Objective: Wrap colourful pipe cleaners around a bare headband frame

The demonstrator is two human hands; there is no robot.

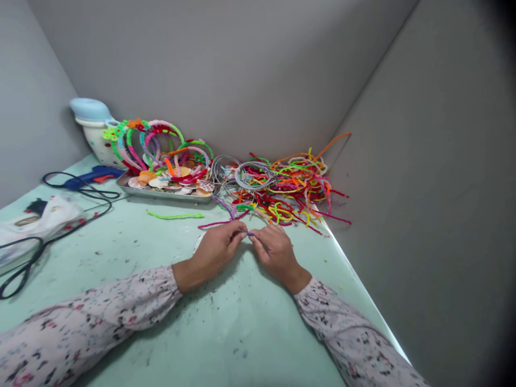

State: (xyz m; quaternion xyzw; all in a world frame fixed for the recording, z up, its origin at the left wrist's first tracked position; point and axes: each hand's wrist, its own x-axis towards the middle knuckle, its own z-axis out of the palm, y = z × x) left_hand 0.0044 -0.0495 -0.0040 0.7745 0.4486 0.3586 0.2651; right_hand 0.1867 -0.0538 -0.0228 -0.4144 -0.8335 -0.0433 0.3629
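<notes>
left hand (217, 246) and right hand (277, 251) both pinch the thin, purple pipe-cleaner strand (249, 234); with grips this close, small, even finger movements should control it best.

Soft, diffuse light is falling over the left hand (213, 245) and right hand (277, 250), casting faint shadows on the mint-green tabletop (242, 328) below. Left of the grip, wide-angle distortion is tilting the lidded cup (98, 140); far right, black vignetting is swallowing the grey wall (435, 177).

Craft workspace, heaped pipe cleaners (299, 184), shells (158, 183), probably a glue gun (91, 177)
</notes>
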